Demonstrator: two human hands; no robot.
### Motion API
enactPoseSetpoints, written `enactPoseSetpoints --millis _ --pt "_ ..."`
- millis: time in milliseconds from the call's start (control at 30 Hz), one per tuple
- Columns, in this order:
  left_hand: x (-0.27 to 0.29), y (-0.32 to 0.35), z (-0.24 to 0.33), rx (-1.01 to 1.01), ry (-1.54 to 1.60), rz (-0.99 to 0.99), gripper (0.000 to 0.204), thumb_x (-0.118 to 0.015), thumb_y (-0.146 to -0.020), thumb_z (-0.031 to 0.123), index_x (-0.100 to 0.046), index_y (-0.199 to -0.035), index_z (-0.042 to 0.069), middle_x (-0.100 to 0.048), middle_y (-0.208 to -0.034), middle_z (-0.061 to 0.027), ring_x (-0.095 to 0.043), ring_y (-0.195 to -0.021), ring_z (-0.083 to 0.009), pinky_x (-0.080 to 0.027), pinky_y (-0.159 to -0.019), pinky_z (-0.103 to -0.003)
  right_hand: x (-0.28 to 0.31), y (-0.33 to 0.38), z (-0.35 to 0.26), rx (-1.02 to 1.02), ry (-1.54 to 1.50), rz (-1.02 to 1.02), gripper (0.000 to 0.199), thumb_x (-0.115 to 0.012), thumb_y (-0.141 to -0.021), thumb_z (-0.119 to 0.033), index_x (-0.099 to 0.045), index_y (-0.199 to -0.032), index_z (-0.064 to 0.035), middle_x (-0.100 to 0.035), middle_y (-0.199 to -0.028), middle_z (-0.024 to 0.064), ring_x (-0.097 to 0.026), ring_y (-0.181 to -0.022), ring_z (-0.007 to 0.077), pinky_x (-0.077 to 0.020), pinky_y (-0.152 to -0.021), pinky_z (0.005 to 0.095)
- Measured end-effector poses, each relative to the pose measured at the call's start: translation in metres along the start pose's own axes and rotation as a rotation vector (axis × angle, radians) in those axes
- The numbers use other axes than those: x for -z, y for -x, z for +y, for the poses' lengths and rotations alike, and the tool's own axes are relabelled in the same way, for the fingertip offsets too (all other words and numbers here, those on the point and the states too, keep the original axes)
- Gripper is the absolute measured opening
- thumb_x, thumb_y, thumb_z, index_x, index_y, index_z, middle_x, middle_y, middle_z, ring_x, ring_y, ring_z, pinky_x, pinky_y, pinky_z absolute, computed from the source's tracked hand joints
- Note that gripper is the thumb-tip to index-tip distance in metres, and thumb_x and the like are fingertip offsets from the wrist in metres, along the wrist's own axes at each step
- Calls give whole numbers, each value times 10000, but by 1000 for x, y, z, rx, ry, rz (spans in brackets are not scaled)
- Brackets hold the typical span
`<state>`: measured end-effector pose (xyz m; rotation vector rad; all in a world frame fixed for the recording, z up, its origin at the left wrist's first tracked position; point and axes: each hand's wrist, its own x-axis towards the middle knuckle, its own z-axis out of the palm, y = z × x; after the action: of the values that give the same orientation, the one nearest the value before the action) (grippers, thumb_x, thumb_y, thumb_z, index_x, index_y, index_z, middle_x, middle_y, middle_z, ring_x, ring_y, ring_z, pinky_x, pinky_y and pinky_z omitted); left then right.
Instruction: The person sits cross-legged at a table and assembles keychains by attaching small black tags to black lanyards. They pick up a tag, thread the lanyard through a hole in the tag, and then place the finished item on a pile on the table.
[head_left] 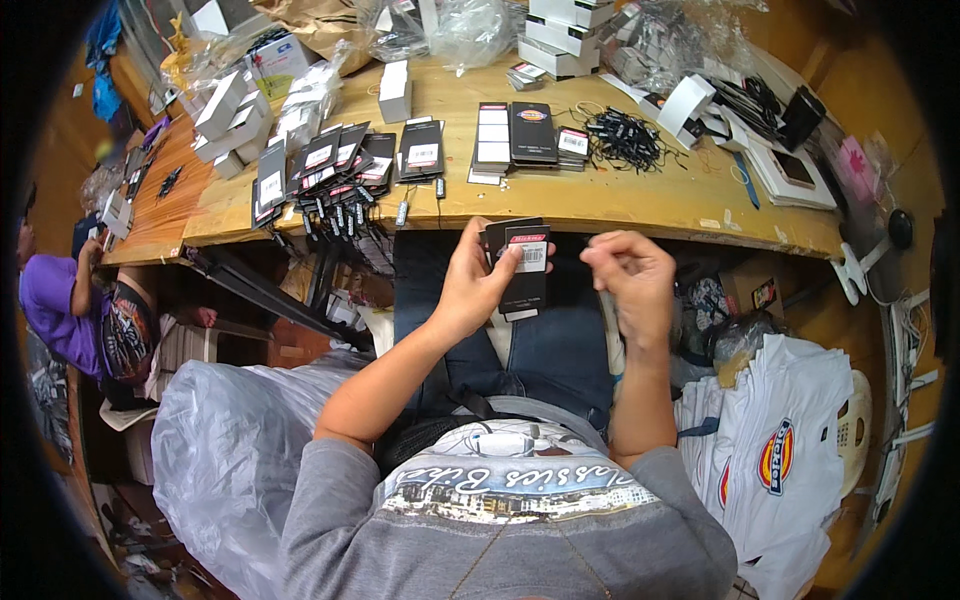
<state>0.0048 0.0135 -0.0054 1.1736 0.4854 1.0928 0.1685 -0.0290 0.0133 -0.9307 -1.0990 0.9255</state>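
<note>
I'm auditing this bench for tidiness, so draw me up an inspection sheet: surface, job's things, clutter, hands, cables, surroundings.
Surface: wooden table, pale marks near its front right edge.
Job's things: black tags in the left hand; tag stacks mid-table; heaped tag pile further left; black cord bundle right of the stacks.
Clutter: white boxes and clear plastic bags toward the back; phone at right.
Hands: left holds tags above the lap; right hand raised beside it, fingers curled, contents unclear.
Cables: black cables at right rear.
Surroundings: large plastic bag left; white shirts right; person in purple far left.
</note>
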Motion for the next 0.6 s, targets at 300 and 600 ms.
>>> enactPoseSetpoints --millis 300,600 --pt "-5 7 -2 -315 -476 281 238 -621 -676 -4 -508 -885 -23 -578 -764 -61 -534 -704 -80 -436 -641 -202 -21 6 19 -24 -82 -78 41 -591 -689 19 -553 -702 24 -485 -867 30 -475 -670 41 -392 -569 151" --pt "-3 10 6 -595 -785 91 230 -571 -668 -70 -525 -884 -8 -591 -753 -112 -588 -657 -148 -455 -560 -222 -18 5 20 -94 -228 -146 41 -566 -710 9 -528 -715 24 -507 -857 65 -477 -624 60 -401 -542 172"
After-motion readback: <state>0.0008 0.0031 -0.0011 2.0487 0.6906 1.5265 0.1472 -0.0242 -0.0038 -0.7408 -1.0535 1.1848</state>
